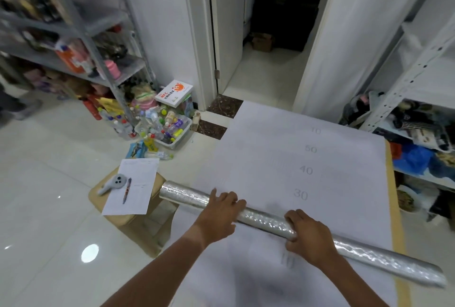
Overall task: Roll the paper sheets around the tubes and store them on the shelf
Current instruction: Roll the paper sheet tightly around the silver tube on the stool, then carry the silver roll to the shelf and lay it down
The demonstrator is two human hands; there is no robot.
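Paper sheet spread flat over the table, silver tube lying across it.
Left hand rests on the tube, fingers fairly straight over it; right hand grips the tube, fingers curled round it.

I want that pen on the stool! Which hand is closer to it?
Left. The left hand rests on the silver tube nearest the dark pen; the right hand holds it farther along.
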